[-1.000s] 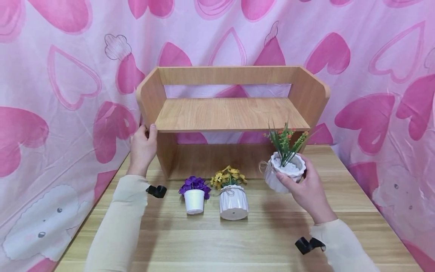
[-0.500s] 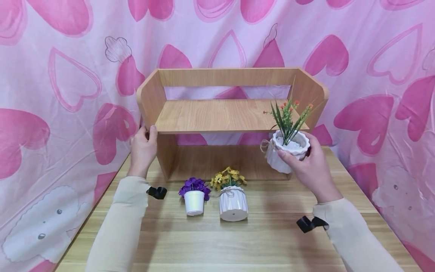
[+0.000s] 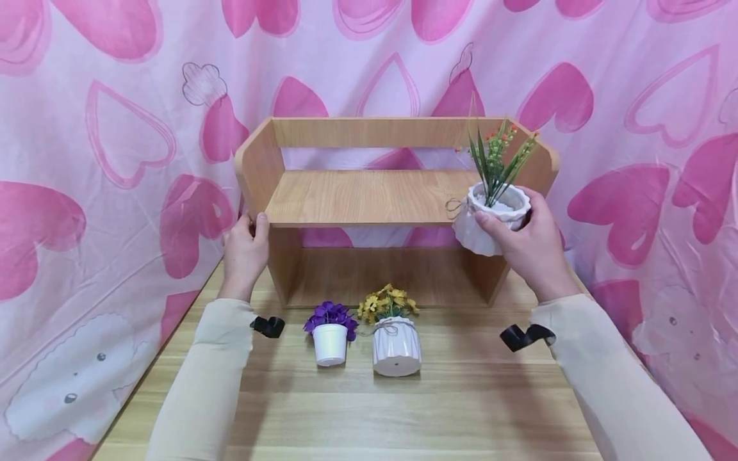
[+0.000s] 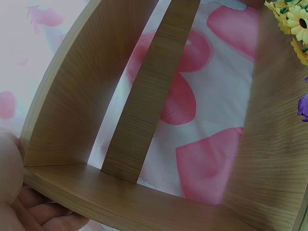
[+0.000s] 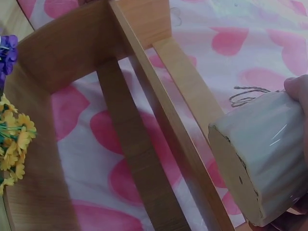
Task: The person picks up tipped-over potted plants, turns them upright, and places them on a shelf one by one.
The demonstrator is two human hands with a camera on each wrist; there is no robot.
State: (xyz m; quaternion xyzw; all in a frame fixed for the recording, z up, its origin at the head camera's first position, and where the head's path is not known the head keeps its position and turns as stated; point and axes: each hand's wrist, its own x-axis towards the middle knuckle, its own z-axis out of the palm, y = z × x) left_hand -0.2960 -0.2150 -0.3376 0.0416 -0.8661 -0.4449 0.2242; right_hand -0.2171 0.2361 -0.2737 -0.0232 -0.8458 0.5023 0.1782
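My right hand (image 3: pixel 539 246) grips a white ribbed flowerpot (image 3: pixel 481 234) with green leaves and small red flowers, thumb on its near side. It is held up at the right front edge of the upper shelf; in the right wrist view the pot's (image 5: pixel 264 154) underside shows, apart from the wood. At the left, my left hand (image 3: pixel 245 256) holds the wooden shelf (image 3: pixel 369 195) at its side panel, thumb by the upper board's front corner. Its fingers (image 4: pixel 50 214) curl under the panel in the left wrist view.
A small white pot with purple flowers (image 3: pixel 330 342) and a white ribbed pot with yellow flowers (image 3: pixel 396 349) are on the wooden table (image 3: pixel 415 416) in front of the shelf. A pink heart-patterned curtain (image 3: pixel 380 57) hangs behind and at both sides.
My right hand has raised the red-flowered pot from in front of the lower shelf to the level of the upper board. My left hand has stayed at the side panel.
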